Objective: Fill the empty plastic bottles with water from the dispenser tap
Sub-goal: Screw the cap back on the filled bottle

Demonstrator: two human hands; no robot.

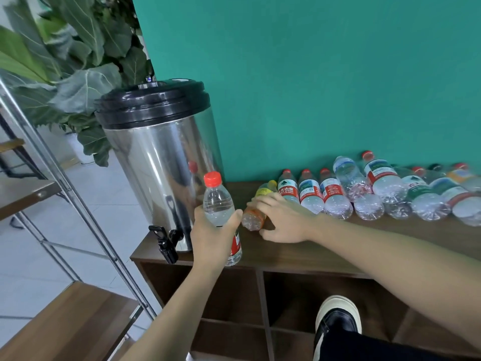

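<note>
My left hand (214,234) grips a clear bottle (218,201) with a red cap, upright on the wooden cabinet top (338,246), just right of the steel dispenser (156,162). Water shows inside this bottle. The dispenser's black tap (165,241) juts over the cabinet's left front corner. My right hand (282,217) lies over a yellow-capped bottle (253,217) with an orange label, which lies on its side; fingers curl over it, thumb below. To the right, several more bottles (335,194) lie in a row against the teal wall.
A metal-framed shelf (65,194) with wooden boards stands left of the cabinet. A large-leafed plant (65,69) rises behind the dispenser. Open cubbies (299,303) sit under the cabinet top, and my shoe (338,319) shows below.
</note>
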